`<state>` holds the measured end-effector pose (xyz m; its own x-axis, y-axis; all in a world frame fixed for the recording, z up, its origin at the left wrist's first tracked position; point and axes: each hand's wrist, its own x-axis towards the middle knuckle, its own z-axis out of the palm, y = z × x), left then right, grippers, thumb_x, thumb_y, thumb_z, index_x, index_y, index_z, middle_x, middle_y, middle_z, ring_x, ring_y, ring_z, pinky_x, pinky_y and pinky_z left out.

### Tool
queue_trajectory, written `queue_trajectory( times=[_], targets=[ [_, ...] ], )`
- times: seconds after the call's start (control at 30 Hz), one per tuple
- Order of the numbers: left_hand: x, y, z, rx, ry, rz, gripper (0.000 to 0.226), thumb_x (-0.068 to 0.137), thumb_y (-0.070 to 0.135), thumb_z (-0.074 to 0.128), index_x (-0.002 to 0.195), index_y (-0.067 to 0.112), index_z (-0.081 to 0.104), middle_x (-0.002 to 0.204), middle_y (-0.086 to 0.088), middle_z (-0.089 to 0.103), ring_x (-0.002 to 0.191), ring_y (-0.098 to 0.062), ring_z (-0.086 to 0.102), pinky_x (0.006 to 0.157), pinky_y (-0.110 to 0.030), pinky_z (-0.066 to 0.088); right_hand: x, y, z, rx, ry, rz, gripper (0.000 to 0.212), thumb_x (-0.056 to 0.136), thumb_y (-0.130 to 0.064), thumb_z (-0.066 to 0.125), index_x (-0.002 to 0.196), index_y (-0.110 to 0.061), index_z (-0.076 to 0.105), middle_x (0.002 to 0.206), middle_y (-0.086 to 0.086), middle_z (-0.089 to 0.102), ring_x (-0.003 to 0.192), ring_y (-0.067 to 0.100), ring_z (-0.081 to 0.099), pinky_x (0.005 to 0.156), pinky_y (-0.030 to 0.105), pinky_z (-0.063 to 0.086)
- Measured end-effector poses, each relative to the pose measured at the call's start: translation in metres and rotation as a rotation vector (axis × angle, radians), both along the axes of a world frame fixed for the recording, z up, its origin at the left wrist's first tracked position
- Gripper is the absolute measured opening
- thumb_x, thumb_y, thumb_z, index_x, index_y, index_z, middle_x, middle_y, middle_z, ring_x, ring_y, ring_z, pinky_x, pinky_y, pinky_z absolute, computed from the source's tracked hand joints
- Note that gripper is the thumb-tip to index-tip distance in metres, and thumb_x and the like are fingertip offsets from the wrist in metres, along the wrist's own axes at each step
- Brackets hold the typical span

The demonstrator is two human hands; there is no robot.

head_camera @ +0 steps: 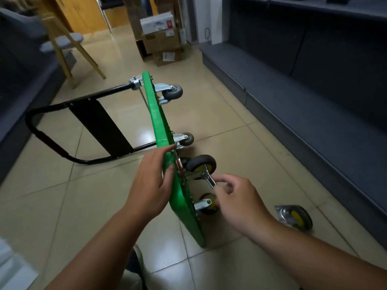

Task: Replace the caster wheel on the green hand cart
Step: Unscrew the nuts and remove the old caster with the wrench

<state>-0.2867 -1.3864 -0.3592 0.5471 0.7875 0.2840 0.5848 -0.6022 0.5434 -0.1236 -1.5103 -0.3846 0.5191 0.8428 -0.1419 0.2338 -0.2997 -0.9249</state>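
- Green hand cart (159, 122) tipped up on one long edge on the tiled floor (219, 122), wheels pointing right, black handle (62, 151) lying flat to the left.
- Left hand (154, 181) clamped on the raised rim of the deck, palm on its face, thumb across the edge.
- Right hand (240, 198) pinching the end of a silver wrench (209, 178), its head down at the bracket of the yellow-hubbed caster wheel (201, 164).
- Hands apart, one on each side of the deck.
- Second yellow-hubbed wheel (209, 206) mounted just below; two grey casters (173, 92) at the far end.
- Loose caster (295, 217) on the floor, well right of the cart.
- Cardboard boxes (163, 43) stacked beyond.
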Motion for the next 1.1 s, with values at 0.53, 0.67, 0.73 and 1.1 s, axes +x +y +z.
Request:
queue_trajectory(
  times=[0.53, 0.67, 0.73, 1.1],
  targets=[
    [0.019, 0.023, -0.017, 0.022, 0.007, 0.036, 0.046, 0.099, -0.001, 0.045, 0.139, 0.019, 0.058, 0.134, 0.009, 0.054, 0.123, -0.006, 0.031, 0.105, -0.007, 0.021, -0.034, 0.039, -0.001, -0.106, 0.479, 0.046, 0.034, 0.096, -0.016, 0.047, 0.094, -0.04, 0.07, 0.043, -0.021, 0.047, 0.044, -0.001, 0.042, 0.049, 0.019, 0.032],
    [0.017, 0.024, -0.014, 0.006, -0.006, 0.041, 0.042, 0.101, 0.003, 0.047, 0.139, 0.018, 0.058, 0.136, 0.006, 0.056, 0.128, -0.009, 0.035, 0.107, -0.01, 0.023, -0.034, 0.042, 0.01, -0.125, 0.698, 0.023, 0.026, 0.1, -0.008, 0.044, 0.105, -0.024, 0.063, 0.054, 0.0, 0.04, 0.034, 0.007, 0.03, 0.035, 0.016, 0.025],
    [0.016, 0.022, -0.013, -0.006, -0.008, 0.061, 0.041, 0.102, 0.008, 0.049, 0.141, 0.016, 0.055, 0.14, 0.005, 0.052, 0.132, -0.011, 0.036, 0.11, -0.01, 0.022, -0.033, 0.043, 0.016, -0.125, 0.715, 0.052, 0.024, 0.1, -0.005, 0.042, 0.108, -0.019, 0.061, 0.062, 0.007, 0.038, 0.032, 0.008, 0.027, 0.035, 0.014, 0.024],
    [0.014, 0.013, -0.016, -0.24, -0.047, 0.234, 0.053, 0.1, 0.042, 0.045, 0.152, 0.035, 0.042, 0.149, 0.002, 0.05, 0.123, -0.021, 0.058, 0.099, -0.046, 0.052, -0.026, 0.052, 0.033, -0.141, 0.781, 0.165, 0.023, 0.1, -0.004, 0.042, 0.105, -0.012, 0.063, 0.075, 0.012, 0.04, 0.047, 0.017, 0.03, 0.042, 0.021, 0.024]
  ],
)
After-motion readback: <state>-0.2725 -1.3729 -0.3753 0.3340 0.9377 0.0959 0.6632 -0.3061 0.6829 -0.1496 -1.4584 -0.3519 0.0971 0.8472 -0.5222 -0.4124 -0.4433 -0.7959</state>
